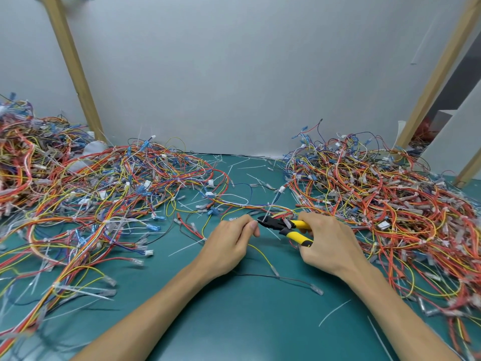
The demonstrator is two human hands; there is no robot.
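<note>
Yellow-handled cutters (pixel 289 226) are gripped in the right hand (pixel 328 243), tips at a white tie (pixel 270 204) on the wire bundle (pixel 279 211) (lying in the middle of the green worktop (pixel 247 321)), while the left hand (pixel 231 241) pinches that bundle to hold it steady for the snip.

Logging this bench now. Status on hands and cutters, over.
Right hand grips cutters, blades at white cable tie. Left hand pinches wire harness beside the blades. Loose wire piles crowd both sides.
</note>
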